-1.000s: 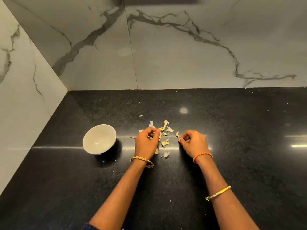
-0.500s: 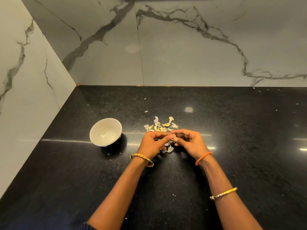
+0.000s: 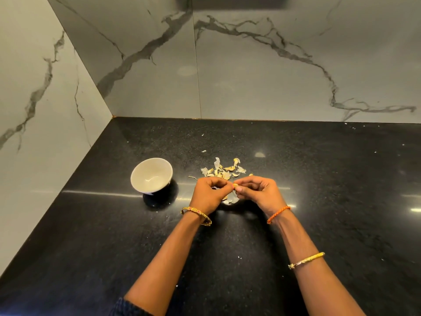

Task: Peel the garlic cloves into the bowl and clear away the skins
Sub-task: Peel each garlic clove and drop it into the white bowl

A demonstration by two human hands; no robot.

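Pinched between both hands, left hand (image 3: 208, 193) and right hand (image 3: 259, 192), a garlic clove (image 3: 234, 185) has been lifted from the skins (image 3: 224, 171) just beyond; bowl (image 3: 151, 175) left of the grip. A second ago the hands were apart: peeling resumes.

One white bowl (image 3: 151, 175) stands on the bench (image 3: 91, 236). Two hands, the left (image 3: 208, 195) and the right (image 3: 259, 192), pinch one garlic clove (image 3: 234, 185) between them. One heap of skins (image 3: 224, 171), perhaps a dozen pieces; two stray flakes beyond. Three bracelets.
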